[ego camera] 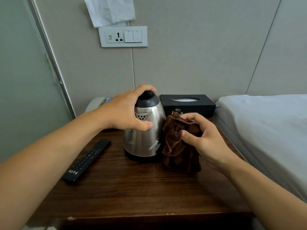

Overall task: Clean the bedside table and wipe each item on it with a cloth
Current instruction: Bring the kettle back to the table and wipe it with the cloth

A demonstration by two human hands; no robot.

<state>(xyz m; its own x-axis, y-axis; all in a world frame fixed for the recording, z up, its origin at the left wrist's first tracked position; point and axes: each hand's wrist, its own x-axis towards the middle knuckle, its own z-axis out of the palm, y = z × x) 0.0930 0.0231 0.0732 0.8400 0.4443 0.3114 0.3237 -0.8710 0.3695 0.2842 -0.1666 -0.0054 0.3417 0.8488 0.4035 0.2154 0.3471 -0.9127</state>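
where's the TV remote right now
In the head view the remote lies flat on the left part of the wooden bedside table, just left of the steel kettle and under the person's left forearm, untouched by either hand.

Kettle (146,130): body of polished metal, glossy, smooth, mirror-like with streaky reflections; lid and base of black plastic, semi-matt. Cloth (179,143): dark brown fabric, soft, matt, crumpled in folds. Bedside table (132,188): dark brown wood or wood-look top, visible grain, low satin sheen, edge chipped at front left. Remote control (87,160): black plastic, matt, small keys. Tissue box (187,105): black, matt, fine-textured surface. Telephone (95,103): beige plastic, smooth. Socket panel (123,36): white plastic, smooth, slight gloss. Paper (110,10) above it: white, creased. Bed sheet (265,127): pale woven cloth, matt. Wall: grey, matt panels.
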